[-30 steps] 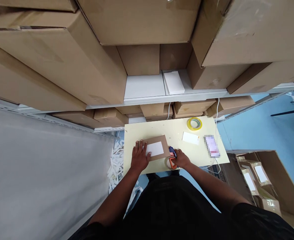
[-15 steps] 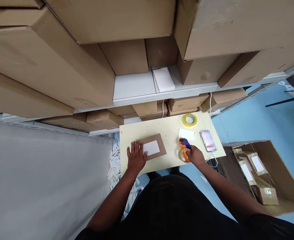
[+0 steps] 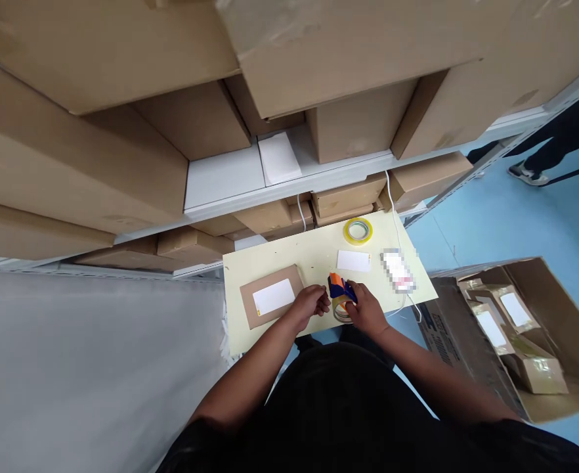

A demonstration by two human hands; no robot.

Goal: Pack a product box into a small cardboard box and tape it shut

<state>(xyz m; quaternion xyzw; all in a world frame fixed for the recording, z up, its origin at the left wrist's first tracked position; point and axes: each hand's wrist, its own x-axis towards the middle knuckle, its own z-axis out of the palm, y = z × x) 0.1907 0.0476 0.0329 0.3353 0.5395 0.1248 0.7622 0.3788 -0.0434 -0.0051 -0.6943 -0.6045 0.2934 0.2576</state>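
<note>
My right hand (image 3: pixel 368 312) is wrapped round an orange and blue tape dispenser (image 3: pixel 337 286) with a roll of tape on it, near the front edge of the small cream table (image 3: pixel 314 247). Just left of the dispenser's head, my left hand (image 3: pixel 312 303) has its fingers curled together; whether they pinch the tape end is too small to tell. A flat brown cardboard package (image 3: pixel 247 303) lies to the left of that hand, a white label (image 3: pixel 274 297) on its top.
On the table are a yellow tape roll (image 3: pixel 345 231), a white label slip (image 3: pixel 353 261) and a blurred phone (image 3: pixel 398 270) with a cable. A large open carton (image 3: pixel 560 315) at right holds several labelled boxes. Shelves of cartons (image 3: pixel 363 125) overhang the back. A person's leg (image 3: pixel 548 154) shows far right.
My left hand has come off the package and moved right to the dispenser. My right hand has shifted and turned the dispenser slightly left. The view has swung a little right.
</note>
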